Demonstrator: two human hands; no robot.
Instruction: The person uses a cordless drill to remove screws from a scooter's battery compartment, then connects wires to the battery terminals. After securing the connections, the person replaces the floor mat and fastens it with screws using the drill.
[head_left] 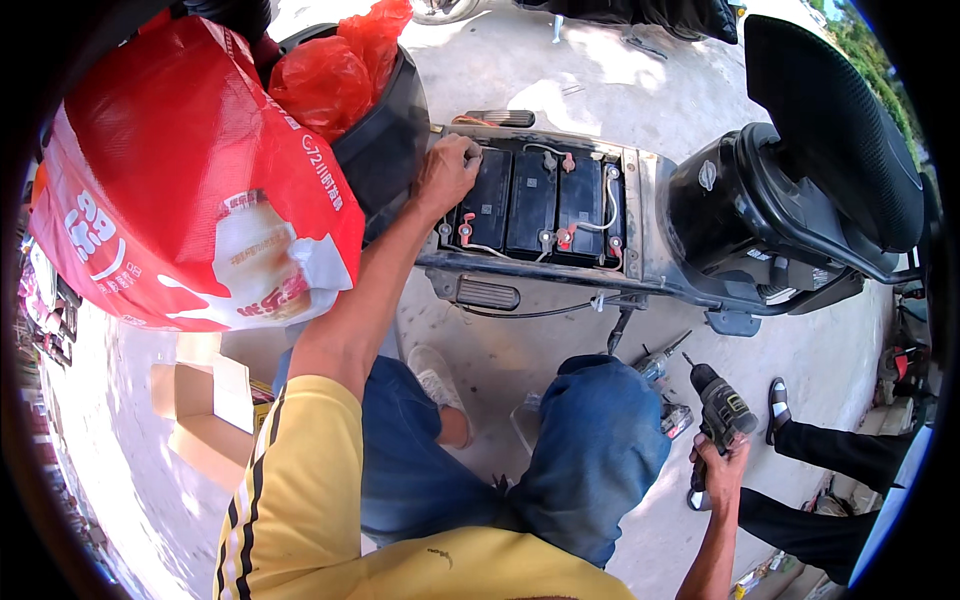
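My right hand (718, 468) is wrapped around the grip of a cordless drill (727, 410), whose bit points up and away to the left. Fingers curled, my left hand (450, 172) rests at the left end of an open scooter battery compartment (640, 215); what its fingertips pinch, if anything, is hidden. Beside that hand sits a black battery (492, 190), followed to the right by another battery (530, 215) and a third battery (580, 195). Red and grey terminals with short cables (612, 205) join them.
A large red bag (200, 130) and a black bin-like container (385, 140) with a red plastic bag (335, 80) crowd the left. The scooter seat (830, 130) rises at right. Below lie a cardboard box (205, 400) and a second power tool (655, 365). Another person's legs (830, 455) are at right.
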